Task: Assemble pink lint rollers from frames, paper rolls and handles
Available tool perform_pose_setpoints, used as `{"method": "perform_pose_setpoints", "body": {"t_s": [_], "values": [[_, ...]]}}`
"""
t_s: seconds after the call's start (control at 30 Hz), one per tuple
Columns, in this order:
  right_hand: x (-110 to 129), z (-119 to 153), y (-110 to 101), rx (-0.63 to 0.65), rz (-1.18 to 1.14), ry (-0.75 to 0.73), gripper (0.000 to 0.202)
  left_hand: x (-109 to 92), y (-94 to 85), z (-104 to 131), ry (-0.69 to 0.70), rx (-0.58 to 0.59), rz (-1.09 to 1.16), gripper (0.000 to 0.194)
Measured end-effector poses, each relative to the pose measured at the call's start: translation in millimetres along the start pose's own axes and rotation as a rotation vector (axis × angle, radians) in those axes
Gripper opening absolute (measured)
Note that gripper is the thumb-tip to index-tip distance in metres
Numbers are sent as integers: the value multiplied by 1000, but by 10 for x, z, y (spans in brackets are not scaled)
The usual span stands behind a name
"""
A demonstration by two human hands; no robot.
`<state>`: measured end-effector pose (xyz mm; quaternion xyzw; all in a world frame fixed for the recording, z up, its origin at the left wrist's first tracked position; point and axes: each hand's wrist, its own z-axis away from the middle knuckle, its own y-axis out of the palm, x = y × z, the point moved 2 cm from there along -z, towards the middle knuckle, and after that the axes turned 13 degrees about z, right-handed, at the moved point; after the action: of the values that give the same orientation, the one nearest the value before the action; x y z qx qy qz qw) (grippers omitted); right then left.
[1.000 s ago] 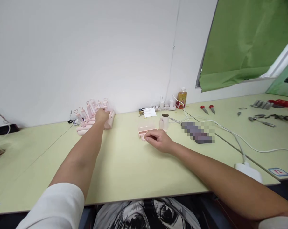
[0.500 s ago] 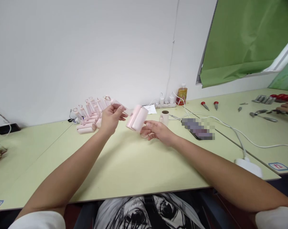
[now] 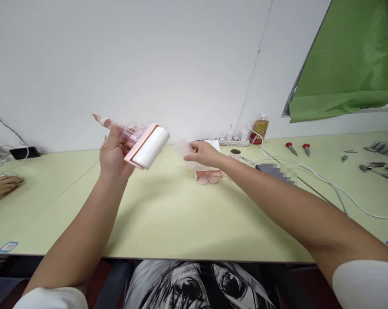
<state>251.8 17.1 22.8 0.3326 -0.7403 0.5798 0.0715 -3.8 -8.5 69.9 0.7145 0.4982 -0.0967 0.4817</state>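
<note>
My left hand [image 3: 114, 152] is closed around the clear-and-pink handle of a lint roller [image 3: 152, 148], which it holds tilted above the table. The roll is white and sits in a pink frame. Pinched in my right hand [image 3: 205, 153] is a pale translucent cover [image 3: 181, 149], apart from the roller. Below that hand, a pink casing part [image 3: 208, 173] lies on the table with round pink pieces [image 3: 212, 180] in front of it. More pink rollers [image 3: 134, 125] stand behind my left hand, mostly hidden.
A phone [image 3: 274, 171], white cables [image 3: 337, 184], a paper roll [image 3: 235, 153], a power strip [image 3: 234, 142] and a drink bottle [image 3: 260, 128] are to the right. Red-handled tools [image 3: 291, 148] lie farther off. Another person's hand [image 3: 4, 186] rests on the table at left.
My left hand has moved left with the roller, its white roll now bare. The translucent cover has come off into my right hand. The camera view has shifted left.
</note>
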Motion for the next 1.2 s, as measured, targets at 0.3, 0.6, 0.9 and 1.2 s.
{"method": "perform_pose_setpoints", "body": {"t_s": [0.3,0.6,0.9,1.2], "values": [[3,-447,678,340,609,-97,44,301,-240,119,-289,19,63,36],[180,232,415,22,-181,38,47,314,-109,362,-296,167,68,42],[-81,997,117,260,-881,293,46,315,245,1056,-993,1121,-44,62],[-68,1078,324,625,-650,87,39,529,55,994,-820,987,-346,40]]}}
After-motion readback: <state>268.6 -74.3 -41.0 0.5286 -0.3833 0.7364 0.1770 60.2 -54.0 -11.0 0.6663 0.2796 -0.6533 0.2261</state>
